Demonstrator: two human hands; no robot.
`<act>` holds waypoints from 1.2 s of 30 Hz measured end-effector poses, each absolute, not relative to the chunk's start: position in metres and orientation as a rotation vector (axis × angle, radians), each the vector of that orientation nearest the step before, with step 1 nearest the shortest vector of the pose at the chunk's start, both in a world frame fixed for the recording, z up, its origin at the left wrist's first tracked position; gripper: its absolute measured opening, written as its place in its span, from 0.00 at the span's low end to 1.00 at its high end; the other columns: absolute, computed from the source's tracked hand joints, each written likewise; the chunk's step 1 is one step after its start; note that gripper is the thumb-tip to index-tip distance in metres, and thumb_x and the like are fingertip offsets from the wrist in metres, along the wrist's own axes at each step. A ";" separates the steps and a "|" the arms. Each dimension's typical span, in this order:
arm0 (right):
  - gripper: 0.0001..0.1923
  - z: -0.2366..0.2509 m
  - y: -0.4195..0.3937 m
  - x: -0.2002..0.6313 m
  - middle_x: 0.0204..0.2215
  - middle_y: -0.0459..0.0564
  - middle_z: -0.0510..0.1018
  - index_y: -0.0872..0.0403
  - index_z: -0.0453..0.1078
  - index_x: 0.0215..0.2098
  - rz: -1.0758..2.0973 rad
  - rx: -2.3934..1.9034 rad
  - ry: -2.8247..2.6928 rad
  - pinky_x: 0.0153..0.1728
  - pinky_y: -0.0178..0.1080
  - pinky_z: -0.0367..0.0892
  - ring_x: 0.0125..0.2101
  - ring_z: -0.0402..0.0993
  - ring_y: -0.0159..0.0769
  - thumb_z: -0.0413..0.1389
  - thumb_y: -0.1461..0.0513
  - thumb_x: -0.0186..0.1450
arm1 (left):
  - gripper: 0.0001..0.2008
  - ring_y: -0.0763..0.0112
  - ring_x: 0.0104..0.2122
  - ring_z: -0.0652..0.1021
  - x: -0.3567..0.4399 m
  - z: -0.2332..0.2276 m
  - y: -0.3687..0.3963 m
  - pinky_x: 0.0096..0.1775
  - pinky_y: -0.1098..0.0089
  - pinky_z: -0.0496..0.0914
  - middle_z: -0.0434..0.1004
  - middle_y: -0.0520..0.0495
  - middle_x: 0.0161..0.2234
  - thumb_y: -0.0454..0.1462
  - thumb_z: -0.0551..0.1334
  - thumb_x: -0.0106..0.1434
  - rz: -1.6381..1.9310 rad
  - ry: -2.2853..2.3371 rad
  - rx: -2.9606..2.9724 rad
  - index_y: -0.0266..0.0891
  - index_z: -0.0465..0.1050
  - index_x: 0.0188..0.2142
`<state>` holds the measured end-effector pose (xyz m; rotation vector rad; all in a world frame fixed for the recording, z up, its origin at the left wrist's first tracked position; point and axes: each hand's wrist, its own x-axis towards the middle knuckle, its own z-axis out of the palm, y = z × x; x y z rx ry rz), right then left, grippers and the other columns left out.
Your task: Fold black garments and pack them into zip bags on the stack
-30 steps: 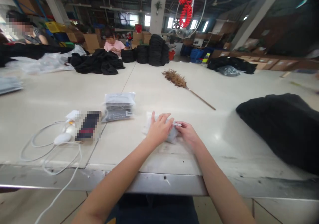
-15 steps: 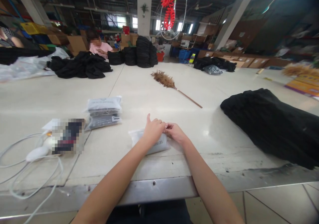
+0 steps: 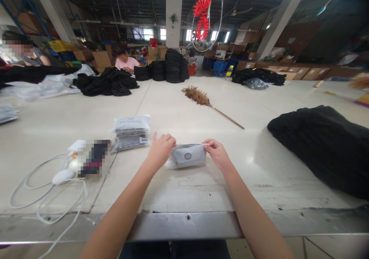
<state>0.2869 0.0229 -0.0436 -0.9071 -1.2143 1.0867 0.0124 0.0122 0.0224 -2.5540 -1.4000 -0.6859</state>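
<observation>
A very big pale table (image 3: 184, 109) fills most of the view, and the person sits at its near edge. On the right lies a big heap of black cloth (image 3: 323, 143). Far off on the left lies another pile of black clothes (image 3: 106, 83), and two other people sit behind that far side. Tall stacks of folded black clothes (image 3: 175, 65) stand at the far end. A feather duster (image 3: 201, 97) with a long thin stick lies in the middle of the table, well apart from the hands. On the near left lies a white cable (image 3: 43, 186) in loops. Just past it lies a small stack of packed bags (image 3: 131, 132). Right in front of the person lies a small clear bag (image 3: 187, 156) with something grey folded inside. The left hand (image 3: 160, 151) is curled shut and pinches the left end of the bag. The right hand (image 3: 217, 153) pinches the top right corner with its fingertips. The step in hand looks like closing the top of the bag. The next move likely calls for pressing along the top edge until it is flat and shut, with both ends held still.
</observation>
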 end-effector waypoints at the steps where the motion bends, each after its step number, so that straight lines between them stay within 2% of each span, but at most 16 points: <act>1: 0.13 -0.042 0.023 0.289 0.34 0.44 0.77 0.51 0.71 0.25 1.089 -0.883 -1.194 0.40 0.38 0.66 0.37 0.74 0.35 0.69 0.56 0.53 | 0.06 0.63 0.43 0.74 0.001 0.022 0.012 0.60 0.46 0.54 0.77 0.47 0.39 0.36 0.56 0.70 -0.712 -1.403 -2.542 0.42 0.72 0.39; 7: 0.11 -0.039 0.019 0.290 0.42 0.47 0.79 0.51 0.71 0.27 1.108 -0.855 -1.261 0.50 0.45 0.66 0.46 0.75 0.39 0.68 0.56 0.57 | 0.07 0.65 0.43 0.75 -0.037 -0.003 0.010 0.56 0.56 0.61 0.77 0.47 0.39 0.36 0.56 0.71 -1.072 -1.392 -2.500 0.42 0.72 0.38; 9: 0.11 -0.041 0.019 0.289 0.42 0.48 0.79 0.51 0.72 0.27 1.110 -0.898 -1.295 0.51 0.45 0.66 0.46 0.75 0.39 0.67 0.56 0.57 | 0.07 0.65 0.43 0.75 -0.034 -0.017 0.009 0.51 0.60 0.65 0.76 0.45 0.40 0.37 0.55 0.71 -1.318 -1.421 -2.538 0.42 0.72 0.39; 11: 0.11 -0.042 0.019 0.289 0.42 0.48 0.79 0.51 0.72 0.28 1.130 -0.921 -1.296 0.50 0.45 0.66 0.45 0.75 0.38 0.67 0.56 0.57 | 0.07 0.65 0.45 0.75 -0.026 -0.031 0.009 0.50 0.61 0.68 0.75 0.43 0.44 0.39 0.57 0.69 -1.656 -1.510 -2.548 0.41 0.70 0.45; 13: 0.12 -0.042 0.018 0.288 0.42 0.48 0.79 0.51 0.71 0.28 1.158 -0.920 -1.300 0.49 0.44 0.67 0.44 0.75 0.38 0.67 0.55 0.57 | 0.21 0.64 0.47 0.76 -0.016 -0.043 0.008 0.50 0.60 0.69 0.73 0.41 0.51 0.41 0.63 0.66 -1.999 -1.627 -2.591 0.42 0.62 0.56; 15: 0.12 -0.042 0.017 0.288 0.42 0.48 0.78 0.52 0.69 0.29 1.173 -0.926 -1.335 0.48 0.44 0.67 0.44 0.75 0.38 0.66 0.55 0.58 | 0.37 0.62 0.51 0.75 -0.007 -0.051 0.007 0.52 0.60 0.68 0.71 0.39 0.56 0.42 0.69 0.59 -2.184 -1.720 -2.753 0.44 0.53 0.63; 16: 0.12 -0.041 0.017 0.287 0.42 0.49 0.78 0.52 0.69 0.30 1.167 -0.932 -1.357 0.48 0.44 0.68 0.44 0.75 0.38 0.65 0.54 0.59 | 0.42 0.61 0.53 0.74 -0.003 -0.054 0.006 0.54 0.59 0.67 0.70 0.39 0.57 0.42 0.71 0.56 -2.184 -1.745 -2.866 0.45 0.52 0.64; 18: 0.12 -0.040 0.014 0.284 0.42 0.51 0.78 0.51 0.68 0.33 1.073 -0.961 -1.412 0.46 0.45 0.69 0.43 0.75 0.40 0.62 0.53 0.62 | 0.45 0.58 0.57 0.72 0.002 -0.055 0.005 0.58 0.58 0.64 0.69 0.39 0.59 0.41 0.75 0.51 -2.078 -1.761 -3.043 0.43 0.55 0.64; 20: 0.12 -0.037 0.008 0.277 0.42 0.53 0.78 0.51 0.69 0.38 0.780 -1.028 -1.459 0.46 0.47 0.70 0.44 0.74 0.42 0.59 0.52 0.64 | 0.42 0.57 0.57 0.71 0.004 -0.054 0.003 0.59 0.59 0.63 0.70 0.39 0.59 0.41 0.76 0.49 -1.973 -1.743 -3.104 0.42 0.61 0.61; 22: 0.11 -0.032 0.001 0.265 0.42 0.54 0.76 0.51 0.69 0.42 0.324 -1.081 -1.498 0.48 0.49 0.69 0.45 0.73 0.44 0.59 0.54 0.64 | 0.36 0.58 0.55 0.73 0.005 -0.052 0.002 0.58 0.60 0.65 0.72 0.41 0.56 0.41 0.74 0.52 -1.899 -1.699 -3.103 0.41 0.65 0.58; 24: 0.08 -0.023 -0.008 0.251 0.39 0.53 0.76 0.51 0.70 0.41 -0.068 -1.068 -1.605 0.48 0.49 0.67 0.43 0.73 0.43 0.60 0.59 0.65 | 0.30 0.59 0.53 0.75 0.004 -0.051 0.001 0.56 0.60 0.67 0.75 0.43 0.54 0.42 0.72 0.55 -1.824 -1.636 -3.093 0.42 0.68 0.55; 26: 0.02 -0.013 -0.016 0.237 0.36 0.51 0.77 0.51 0.71 0.39 -0.275 -1.010 -1.837 0.45 0.46 0.66 0.39 0.73 0.40 0.58 0.63 0.67 | 0.25 0.60 0.52 0.76 0.003 -0.051 0.001 0.55 0.61 0.67 0.76 0.43 0.52 0.42 0.70 0.57 -1.761 -1.571 -3.092 0.43 0.70 0.54; 31: 0.05 0.007 -0.025 0.221 0.32 0.49 0.80 0.52 0.73 0.38 -0.451 -0.944 -2.225 0.41 0.43 0.63 0.35 0.73 0.38 0.54 0.64 0.70 | 0.22 0.62 0.50 0.77 0.000 -0.053 0.002 0.54 0.62 0.68 0.77 0.45 0.50 0.42 0.68 0.60 -1.751 -1.514 -3.017 0.43 0.71 0.53; 36: 0.10 0.014 -0.023 0.218 0.35 0.51 0.80 0.50 0.75 0.42 -0.286 -1.034 -2.422 0.38 0.44 0.66 0.36 0.73 0.41 0.51 0.63 0.71 | 0.21 0.62 0.51 0.76 -0.002 -0.049 0.001 0.55 0.61 0.68 0.77 0.44 0.52 0.42 0.66 0.62 -1.710 -1.383 -3.063 0.43 0.70 0.54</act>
